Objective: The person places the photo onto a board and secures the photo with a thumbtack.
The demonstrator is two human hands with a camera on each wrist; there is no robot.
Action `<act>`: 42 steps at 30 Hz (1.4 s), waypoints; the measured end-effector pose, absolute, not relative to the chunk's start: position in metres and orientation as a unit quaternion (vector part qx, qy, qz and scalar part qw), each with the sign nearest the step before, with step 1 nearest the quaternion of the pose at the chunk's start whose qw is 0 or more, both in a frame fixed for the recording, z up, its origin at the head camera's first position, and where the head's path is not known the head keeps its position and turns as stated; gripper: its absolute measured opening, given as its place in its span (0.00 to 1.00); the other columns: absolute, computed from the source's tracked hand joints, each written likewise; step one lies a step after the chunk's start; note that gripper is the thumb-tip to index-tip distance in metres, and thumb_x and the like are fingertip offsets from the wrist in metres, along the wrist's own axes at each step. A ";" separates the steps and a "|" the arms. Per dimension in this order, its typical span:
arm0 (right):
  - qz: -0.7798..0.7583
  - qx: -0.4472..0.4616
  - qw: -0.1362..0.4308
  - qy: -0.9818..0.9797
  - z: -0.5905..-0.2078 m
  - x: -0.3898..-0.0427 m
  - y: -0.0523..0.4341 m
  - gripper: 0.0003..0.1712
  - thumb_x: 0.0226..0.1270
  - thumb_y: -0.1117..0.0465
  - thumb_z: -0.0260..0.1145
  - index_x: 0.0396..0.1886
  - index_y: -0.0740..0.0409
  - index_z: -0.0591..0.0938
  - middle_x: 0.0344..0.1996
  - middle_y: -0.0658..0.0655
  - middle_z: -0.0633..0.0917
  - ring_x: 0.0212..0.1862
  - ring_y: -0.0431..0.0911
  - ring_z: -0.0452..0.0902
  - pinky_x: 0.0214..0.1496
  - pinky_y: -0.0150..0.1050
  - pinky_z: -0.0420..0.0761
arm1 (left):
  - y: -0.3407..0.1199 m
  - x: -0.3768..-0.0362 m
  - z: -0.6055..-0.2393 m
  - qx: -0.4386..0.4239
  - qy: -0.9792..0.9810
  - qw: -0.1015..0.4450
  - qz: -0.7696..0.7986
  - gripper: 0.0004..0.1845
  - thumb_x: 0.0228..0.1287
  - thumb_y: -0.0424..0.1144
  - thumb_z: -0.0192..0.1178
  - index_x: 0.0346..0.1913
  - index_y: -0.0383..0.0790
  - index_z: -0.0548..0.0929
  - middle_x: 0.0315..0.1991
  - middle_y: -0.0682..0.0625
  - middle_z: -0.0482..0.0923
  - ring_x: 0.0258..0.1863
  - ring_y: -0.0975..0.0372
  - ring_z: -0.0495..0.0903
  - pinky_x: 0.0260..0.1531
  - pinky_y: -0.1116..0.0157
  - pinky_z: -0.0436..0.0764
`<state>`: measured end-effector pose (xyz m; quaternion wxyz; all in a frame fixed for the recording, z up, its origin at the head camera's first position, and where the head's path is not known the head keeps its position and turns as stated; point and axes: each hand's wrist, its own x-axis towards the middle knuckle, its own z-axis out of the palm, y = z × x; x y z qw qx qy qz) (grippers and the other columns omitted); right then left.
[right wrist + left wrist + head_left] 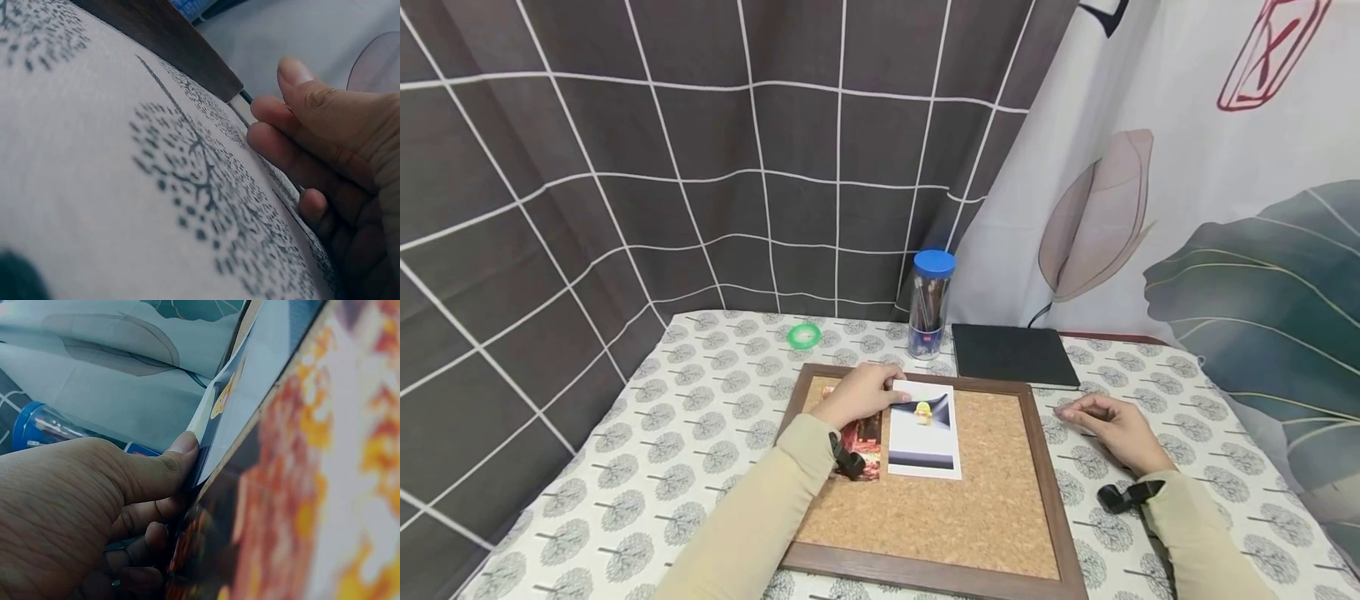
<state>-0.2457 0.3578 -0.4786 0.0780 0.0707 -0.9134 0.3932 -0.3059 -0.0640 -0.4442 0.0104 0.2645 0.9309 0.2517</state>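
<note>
In the head view a white-bordered photo card (pixel 922 454) with a small yellow figure lies on a wood-framed cork board (pixel 1000 500). My left hand (pixel 861 393) pinches this card at its upper left corner; the left wrist view has the thumb (pixel 165 469) over the corner, the other fingers curled and partly hidden. Beneath that hand lies a red and orange photo card (pixel 868 467), partly covered by hand and wrist. Right of the board, my right hand (pixel 1112 429) hovers by the frame, its fingers (pixel 287 147) loosely bent, with no object visible between them.
Behind the board stands a clear jar with a blue lid (pixel 935 265), holding thin items. A flat black pad (pixel 1015 357) lies to its right, a green tape roll (pixel 804 336) to its left. A tree-patterned cloth (pixel 647 467) covers the table; curtains (pixel 790 167) hang behind.
</note>
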 end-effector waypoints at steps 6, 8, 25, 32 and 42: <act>0.390 0.075 0.077 -0.914 -0.480 -0.244 0.357 0.12 0.62 0.45 0.68 0.37 0.46 0.85 0.34 0.45 0.89 0.35 0.33 0.83 0.39 0.24 0.76 | -0.067 -0.304 -0.447 0.263 0.929 0.015 0.259 0.15 0.62 0.54 0.63 0.45 0.51 0.83 0.26 0.58 0.75 0.23 0.67 0.71 0.30 0.69 0.74; 0.392 0.085 0.084 -0.912 -0.480 -0.245 0.356 0.11 0.63 0.47 0.68 0.38 0.47 0.85 0.33 0.46 0.89 0.34 0.34 0.83 0.37 0.25 0.76 | -0.067 -0.305 -0.446 0.261 0.931 0.012 0.255 0.15 0.62 0.54 0.63 0.45 0.51 0.83 0.26 0.58 0.74 0.24 0.67 0.71 0.31 0.69 0.74; 0.424 0.180 0.039 -0.887 -0.458 -0.256 0.314 0.09 0.65 0.53 0.66 0.40 0.52 0.84 0.33 0.51 0.88 0.32 0.37 0.82 0.33 0.30 0.79 | -0.067 -0.305 -0.441 0.265 0.933 0.012 0.245 0.16 0.63 0.55 0.63 0.47 0.51 0.83 0.26 0.59 0.76 0.23 0.67 0.73 0.30 0.69 0.74; 0.345 0.310 0.054 -0.884 -0.416 -0.279 0.226 0.03 0.64 0.54 0.68 0.36 0.44 0.85 0.33 0.42 0.87 0.36 0.37 0.82 0.41 0.31 0.80 | -0.067 -0.307 -0.446 0.264 0.937 0.004 0.228 0.17 0.61 0.57 0.63 0.47 0.53 0.83 0.27 0.61 0.76 0.25 0.68 0.73 0.29 0.69 0.74; 0.347 0.311 -0.034 -0.884 -0.441 -0.315 0.155 0.05 0.68 0.51 0.64 0.36 0.43 0.84 0.29 0.43 0.85 0.31 0.36 0.77 0.35 0.31 0.77 | -0.064 -0.309 -0.446 0.272 0.934 0.009 0.230 0.16 0.60 0.57 0.64 0.46 0.53 0.82 0.31 0.60 0.79 0.27 0.69 0.75 0.28 0.71 0.74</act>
